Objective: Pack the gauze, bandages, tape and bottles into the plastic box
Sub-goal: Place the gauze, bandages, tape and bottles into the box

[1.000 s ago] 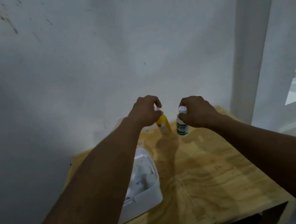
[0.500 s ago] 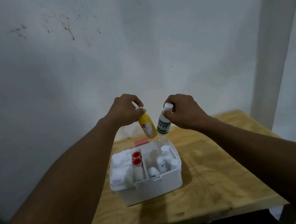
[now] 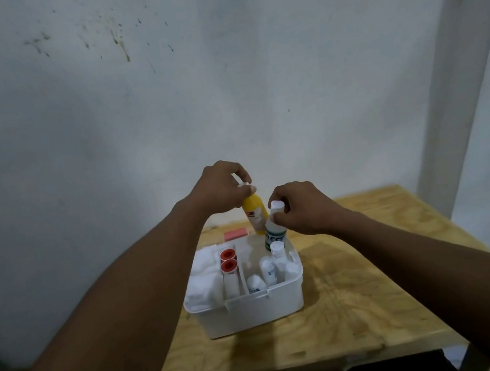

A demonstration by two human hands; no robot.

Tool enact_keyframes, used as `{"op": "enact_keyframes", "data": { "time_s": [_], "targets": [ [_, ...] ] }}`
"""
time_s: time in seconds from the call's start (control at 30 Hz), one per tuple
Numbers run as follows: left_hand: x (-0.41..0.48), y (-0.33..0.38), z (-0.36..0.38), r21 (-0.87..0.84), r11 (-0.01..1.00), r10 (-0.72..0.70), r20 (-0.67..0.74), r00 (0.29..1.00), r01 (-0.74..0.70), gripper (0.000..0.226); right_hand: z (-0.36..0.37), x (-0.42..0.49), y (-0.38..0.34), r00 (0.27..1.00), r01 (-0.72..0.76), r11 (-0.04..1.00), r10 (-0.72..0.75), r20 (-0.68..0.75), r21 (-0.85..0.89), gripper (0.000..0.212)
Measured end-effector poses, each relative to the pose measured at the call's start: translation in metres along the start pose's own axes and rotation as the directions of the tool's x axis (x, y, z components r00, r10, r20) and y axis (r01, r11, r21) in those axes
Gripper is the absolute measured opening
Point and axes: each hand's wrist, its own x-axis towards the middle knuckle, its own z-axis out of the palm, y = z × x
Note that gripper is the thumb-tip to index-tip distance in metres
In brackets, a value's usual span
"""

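A white plastic box (image 3: 250,311) stands open on the wooden table (image 3: 367,294). Its left compartment holds white gauze (image 3: 204,278), the narrow middle one two rolls of tape with red cores (image 3: 228,260), and the right one several small white bottles (image 3: 268,273). My left hand (image 3: 221,189) grips a yellow bottle (image 3: 256,212) by its top, above the box's back edge. My right hand (image 3: 301,206) holds a white bottle with a green label (image 3: 274,233) by its cap, its base dipping into the right compartment.
A small pink object (image 3: 235,235) lies on the table just behind the box. A stained white wall rises close behind the table. A white post (image 3: 462,86) stands at the right. The table's front edge is near me.
Both hands lifted the bottles off the table's far side and carried them over the box. Since half a second ago the green-labelled bottle has lowered into the right compartment.
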Motion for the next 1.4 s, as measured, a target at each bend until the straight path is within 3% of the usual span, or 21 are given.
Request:
{"op": "enact_keyframes", "data": {
  "time_s": [0.27, 1.07, 1.27, 1.4],
  "targets": [
    [-0.006, 0.001, -0.011, 0.005, 1.000, -0.028, 0.073, 0.997, 0.028, 0.018, 0.000, 0.000, -0.003, 1.000, 0.017, 1.000, -0.016, 0.016, -0.025, 0.026],
    [-0.011, 0.007, -0.009, -0.035, 0.999, -0.015, 0.117, 0.993, 0.019, 0.024, -0.004, -0.002, -0.014, 0.996, 0.076, 0.993, -0.071, 0.048, -0.094, 0.031],
    [-0.013, 0.011, -0.007, -0.019, 1.000, -0.005, 0.115, 0.993, 0.007, 0.023, -0.008, -0.003, -0.014, 0.994, 0.108, 0.990, -0.107, 0.014, -0.094, 0.031],
    [-0.013, 0.011, -0.006, -0.010, 1.000, -0.013, 0.112, 0.994, 0.014, 0.023, -0.008, -0.004, -0.012, 0.990, 0.107, 0.993, -0.110, -0.083, -0.039, 0.027]
  ]
}}
